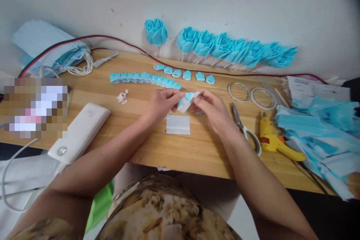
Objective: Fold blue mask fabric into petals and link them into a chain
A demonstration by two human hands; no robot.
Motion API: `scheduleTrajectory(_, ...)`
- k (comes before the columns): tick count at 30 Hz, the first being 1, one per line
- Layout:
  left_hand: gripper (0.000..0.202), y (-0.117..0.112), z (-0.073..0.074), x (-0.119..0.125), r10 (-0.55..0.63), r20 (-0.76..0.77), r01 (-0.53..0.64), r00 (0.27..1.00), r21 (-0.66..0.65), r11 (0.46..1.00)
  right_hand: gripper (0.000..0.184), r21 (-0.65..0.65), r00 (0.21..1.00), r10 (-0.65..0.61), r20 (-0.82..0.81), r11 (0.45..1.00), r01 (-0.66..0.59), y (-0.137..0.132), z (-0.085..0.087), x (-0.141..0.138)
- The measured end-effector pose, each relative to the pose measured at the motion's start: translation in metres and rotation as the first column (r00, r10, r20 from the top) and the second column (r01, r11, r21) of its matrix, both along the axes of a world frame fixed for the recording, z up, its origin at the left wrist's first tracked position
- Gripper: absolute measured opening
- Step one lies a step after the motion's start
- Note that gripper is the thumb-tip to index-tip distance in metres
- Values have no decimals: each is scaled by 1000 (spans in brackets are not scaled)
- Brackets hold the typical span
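Observation:
Both my hands meet over the middle of the wooden table (197, 150) and pinch a small folded piece of blue and white mask fabric (188, 100). My left hand (161, 104) grips its left end with closed fingers. My right hand (210, 108) holds its right end, fingers also closed. Just below them a white rectangular fabric piece (178, 124) lies flat. Behind the hands are a row of folded blue petals (144, 78) and several single folded pieces (185, 74).
Blue fabric roses on sticks (233, 49) lean on the wall. Scissors (244, 127), a yellow glue gun (274, 140) and two tape rings (251, 94) lie to the right, beside a heap of cut masks (323, 135). A white power bank (80, 132) and stacked masks (50, 50) sit on the left.

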State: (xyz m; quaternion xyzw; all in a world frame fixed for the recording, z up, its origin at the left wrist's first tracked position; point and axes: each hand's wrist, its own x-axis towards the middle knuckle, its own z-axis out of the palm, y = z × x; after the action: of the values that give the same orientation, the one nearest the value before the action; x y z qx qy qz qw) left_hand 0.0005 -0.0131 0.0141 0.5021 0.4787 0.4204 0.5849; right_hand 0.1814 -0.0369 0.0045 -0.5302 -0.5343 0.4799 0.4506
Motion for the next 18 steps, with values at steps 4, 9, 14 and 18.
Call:
scheduleTrajectory(4,21,3,-2,0,103,67,-102,992,-16,995,12,367,945,-246,218,918,154,-7,5,-3)
scheduleTrajectory(9,27,2,-3,2,116,118,-116,986,-8,993,11,588,822,-286,493,805,-73,-17,5,-15)
scheduleTrajectory(14,35,-1,-5,7,105,77,-107,991,18,994,8,580,742,-337,579,810,-85,-19,-6,-25)
scheduleTrajectory(18,32,-1,-7,7,80,63,-82,995,28,996,12,524,758,-324,566,851,-28,-17,-7,-25)
